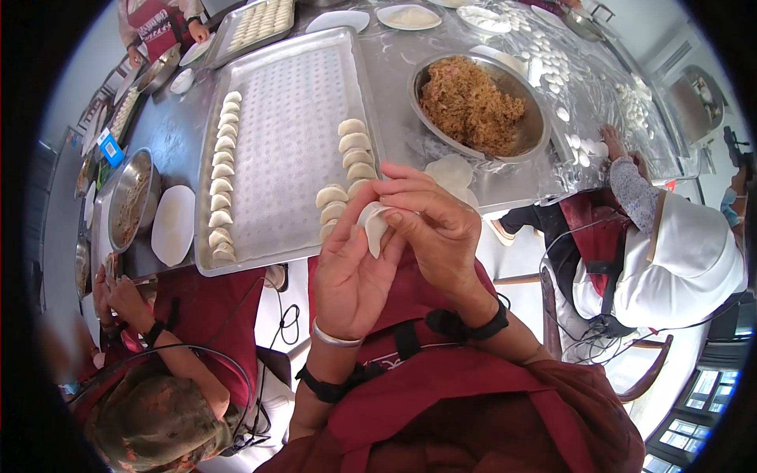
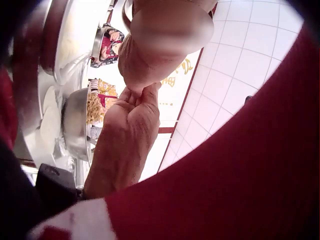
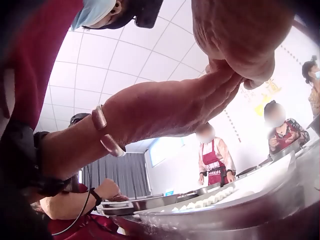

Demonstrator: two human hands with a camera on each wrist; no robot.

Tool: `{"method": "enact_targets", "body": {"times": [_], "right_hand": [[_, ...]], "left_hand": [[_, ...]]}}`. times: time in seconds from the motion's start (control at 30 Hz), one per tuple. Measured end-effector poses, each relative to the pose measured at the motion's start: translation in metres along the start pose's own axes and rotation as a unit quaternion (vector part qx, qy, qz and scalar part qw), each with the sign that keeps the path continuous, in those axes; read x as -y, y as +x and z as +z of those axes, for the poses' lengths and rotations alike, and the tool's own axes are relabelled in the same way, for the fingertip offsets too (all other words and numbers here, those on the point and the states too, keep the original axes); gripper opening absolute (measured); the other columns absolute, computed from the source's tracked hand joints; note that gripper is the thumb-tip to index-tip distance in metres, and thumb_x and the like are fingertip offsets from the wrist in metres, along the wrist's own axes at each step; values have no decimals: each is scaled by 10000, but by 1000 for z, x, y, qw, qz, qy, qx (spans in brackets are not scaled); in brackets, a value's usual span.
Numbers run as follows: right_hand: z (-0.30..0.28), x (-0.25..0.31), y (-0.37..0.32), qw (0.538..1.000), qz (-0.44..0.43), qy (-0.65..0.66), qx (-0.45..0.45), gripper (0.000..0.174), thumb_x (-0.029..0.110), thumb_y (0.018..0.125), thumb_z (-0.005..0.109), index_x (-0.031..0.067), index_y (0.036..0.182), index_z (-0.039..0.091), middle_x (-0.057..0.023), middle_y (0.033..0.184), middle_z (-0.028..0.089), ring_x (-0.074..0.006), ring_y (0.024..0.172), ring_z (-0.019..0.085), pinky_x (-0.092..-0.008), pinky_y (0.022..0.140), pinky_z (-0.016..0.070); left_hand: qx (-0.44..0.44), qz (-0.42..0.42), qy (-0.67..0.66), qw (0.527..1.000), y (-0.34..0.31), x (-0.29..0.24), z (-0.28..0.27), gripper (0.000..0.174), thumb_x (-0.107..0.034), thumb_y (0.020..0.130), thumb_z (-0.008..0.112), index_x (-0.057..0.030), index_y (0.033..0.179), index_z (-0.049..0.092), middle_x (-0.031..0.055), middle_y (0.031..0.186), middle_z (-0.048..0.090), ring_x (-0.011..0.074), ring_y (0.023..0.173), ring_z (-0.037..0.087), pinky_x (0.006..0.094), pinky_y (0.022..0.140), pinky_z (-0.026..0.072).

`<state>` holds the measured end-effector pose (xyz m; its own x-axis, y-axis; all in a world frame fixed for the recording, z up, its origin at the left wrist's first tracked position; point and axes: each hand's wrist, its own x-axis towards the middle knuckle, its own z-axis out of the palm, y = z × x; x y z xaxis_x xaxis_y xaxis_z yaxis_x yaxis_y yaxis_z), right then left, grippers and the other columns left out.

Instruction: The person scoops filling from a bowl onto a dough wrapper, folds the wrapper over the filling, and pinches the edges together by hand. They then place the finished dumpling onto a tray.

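In the head view a folded white dumpling (image 1: 374, 225) is pinched between both hands, above the near edge of the metal tray. The left hand (image 1: 352, 272) holds it from the left, its fingers around the wrapper. From the right, the right hand (image 1: 436, 229) pinches the wrapper's edge with thumb and fingers. The wrist views show the left hand (image 3: 165, 107) and the right hand (image 2: 129, 122) meeting at the fingertips; the dumpling is hidden there. Finished dumplings (image 1: 221, 185) stand in a row along the tray's left side, others (image 1: 356, 150) along its right.
The large metal tray (image 1: 276, 51) lies ahead. A steel bowl of brown filling (image 1: 473, 106) stands to its right, with round wrappers (image 1: 451, 172) near the table edge. On the left are a white plate (image 1: 173, 226) and another bowl (image 1: 134, 201). People work at both sides.
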<state>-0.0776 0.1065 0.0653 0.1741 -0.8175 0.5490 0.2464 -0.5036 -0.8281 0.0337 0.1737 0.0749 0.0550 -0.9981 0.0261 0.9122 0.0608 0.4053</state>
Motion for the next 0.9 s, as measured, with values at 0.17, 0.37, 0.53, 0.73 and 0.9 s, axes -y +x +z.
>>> {"method": "enact_targets", "body": {"times": [0.17,0.37,0.53,0.73,0.9], "right_hand": [[-5,1,1,999,-23,-43,12,152,-24,794,731,-1,942,708,-109,1032,722,-274,1168,614,-357,946,512],[-4,7,6,1000,15,-8,20,182,1,788,738,-9,968,717,-122,1041,724,-307,1193,596,-366,967,499],[-10,0,5,997,-41,-18,62,149,3,800,721,3,950,730,-131,1063,722,-326,1210,584,-398,1005,474],[-19,-2,8,993,-29,-16,116,156,3,788,732,19,943,735,-129,1056,723,-333,1206,587,-421,1005,475],[-16,12,12,990,6,-9,141,154,20,774,740,28,927,732,-109,1033,730,-336,1206,590,-437,1033,455]], "left_hand": [[11,-3,5,1000,1,3,0,492,-68,1012,432,52,1470,297,159,1461,413,256,1359,423,426,1175,320],[9,-10,23,1000,1,-3,0,481,-86,1021,416,63,1463,299,151,1466,405,249,1364,415,424,1176,314],[21,-25,10,999,-2,-4,1,494,-178,1036,421,72,1449,318,133,1482,380,239,1369,396,429,1173,312],[-2,-41,0,999,-4,-7,-1,501,-261,1050,397,69,1425,352,128,1459,411,233,1354,413,439,1162,325],[-8,-76,6,997,-4,-11,-4,463,-261,1053,392,54,1393,400,117,1433,446,232,1326,447,446,1135,365]]}}
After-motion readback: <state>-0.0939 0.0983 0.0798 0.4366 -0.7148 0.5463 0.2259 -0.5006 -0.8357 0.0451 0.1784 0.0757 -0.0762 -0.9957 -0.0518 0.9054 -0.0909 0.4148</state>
